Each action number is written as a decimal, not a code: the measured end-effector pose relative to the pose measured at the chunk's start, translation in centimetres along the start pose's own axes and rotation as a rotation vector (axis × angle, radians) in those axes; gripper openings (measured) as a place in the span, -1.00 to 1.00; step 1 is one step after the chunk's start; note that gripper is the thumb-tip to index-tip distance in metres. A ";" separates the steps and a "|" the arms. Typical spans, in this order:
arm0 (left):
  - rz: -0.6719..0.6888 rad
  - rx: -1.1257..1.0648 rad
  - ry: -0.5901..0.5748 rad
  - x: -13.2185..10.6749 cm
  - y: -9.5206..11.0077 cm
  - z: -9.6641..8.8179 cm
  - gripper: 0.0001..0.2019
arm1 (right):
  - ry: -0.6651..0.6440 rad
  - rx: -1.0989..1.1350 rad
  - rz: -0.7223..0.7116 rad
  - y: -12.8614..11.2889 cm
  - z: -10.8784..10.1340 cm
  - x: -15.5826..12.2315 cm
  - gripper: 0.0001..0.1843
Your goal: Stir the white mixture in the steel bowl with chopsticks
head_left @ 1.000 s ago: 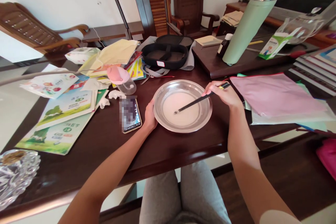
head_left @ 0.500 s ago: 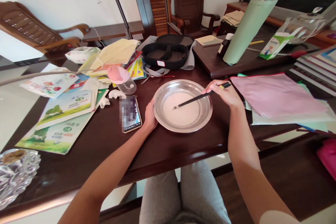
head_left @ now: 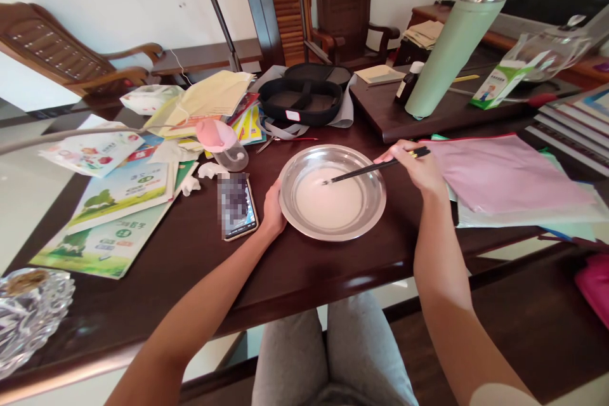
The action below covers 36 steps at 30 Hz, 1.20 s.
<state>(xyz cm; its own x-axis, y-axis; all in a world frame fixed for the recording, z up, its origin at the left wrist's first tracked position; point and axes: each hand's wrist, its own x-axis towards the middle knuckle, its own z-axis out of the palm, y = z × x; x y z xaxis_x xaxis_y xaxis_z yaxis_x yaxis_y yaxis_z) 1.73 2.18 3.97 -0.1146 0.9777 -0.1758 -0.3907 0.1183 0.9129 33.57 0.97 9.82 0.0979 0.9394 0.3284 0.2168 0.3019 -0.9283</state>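
Observation:
A shallow steel bowl (head_left: 375, 203) sits on the dark wooden table, holding a white liquid (head_left: 328, 206). My left hand (head_left: 272, 209) grips the bowl's left rim. My right hand (head_left: 413, 165) holds a pair of dark chopsticks (head_left: 366, 170) by their upper end, just right of the bowl. Their tips dip into the white liquid near the far side of the bowl.
A phone (head_left: 236, 205) lies left of the bowl, beside a pink-capped bottle (head_left: 221, 142) and scattered booklets (head_left: 118, 203). A black divided case (head_left: 302, 98) stands behind. A pink folder (head_left: 504, 171), books and a green flask (head_left: 450, 38) fill the right. A glass dish (head_left: 28, 311) sits near left.
The chopstick tips have swept from the bowl's middle toward its far side, and my right hand has shifted slightly right. My left hand stays on the rim.

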 end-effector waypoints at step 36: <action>-0.008 0.009 -0.003 -0.1 0.1 0.0 -0.71 | -0.223 0.053 0.008 0.0 0.4 -0.1 -0.47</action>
<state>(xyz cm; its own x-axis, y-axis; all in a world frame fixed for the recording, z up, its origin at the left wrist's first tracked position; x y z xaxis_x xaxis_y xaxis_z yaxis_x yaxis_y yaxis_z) 1.68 2.09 4.06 -0.1085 0.9773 -0.1818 -0.3833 0.1276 0.9148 33.22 0.95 9.73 -0.1194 0.9525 0.2802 0.1647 0.2973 -0.9405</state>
